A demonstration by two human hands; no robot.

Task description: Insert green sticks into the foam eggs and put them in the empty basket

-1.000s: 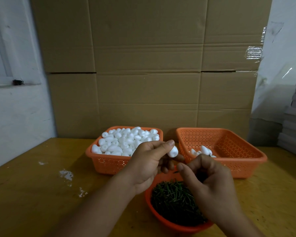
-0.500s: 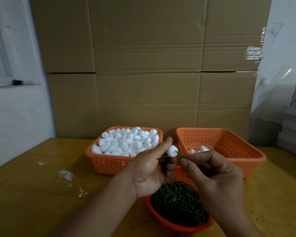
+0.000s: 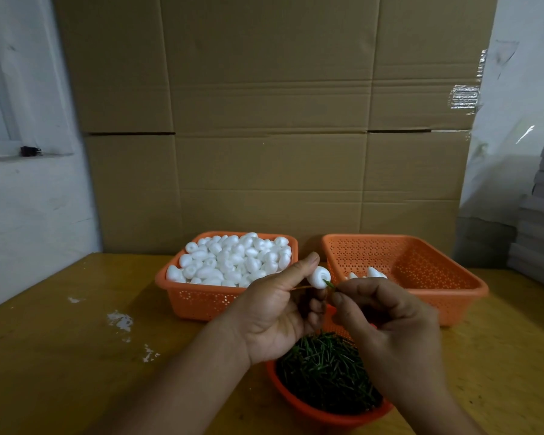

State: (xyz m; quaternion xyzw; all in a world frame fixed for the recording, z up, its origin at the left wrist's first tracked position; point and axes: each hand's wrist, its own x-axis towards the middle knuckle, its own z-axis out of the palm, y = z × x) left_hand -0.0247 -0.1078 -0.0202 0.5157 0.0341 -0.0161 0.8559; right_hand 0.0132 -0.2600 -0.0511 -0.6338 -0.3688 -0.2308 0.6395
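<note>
A yellow wooden table [image 3: 44,356] stands against cardboard sheets [image 3: 264,120]. Since a second ago the right hand [image 3: 390,328] has risen from the bowl [image 3: 296,400] of green sticks at 6 o'clock, its grip pinching a stick [image 3: 328,283] at the foam egg [image 3: 318,277] pinched by the left hand [image 3: 274,312]. The basket at 11 o'clock [image 3: 182,296] brims with eggs; the basket at 1 o'clock [image 3: 453,293] holds a few.

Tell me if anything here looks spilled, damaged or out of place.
Only the white flecks scattered on the wooden table, left of the baskets; whether crumbs or chipped paint, I cannot tell. The foam eggs and green sticks stay inside their baskets.
</note>
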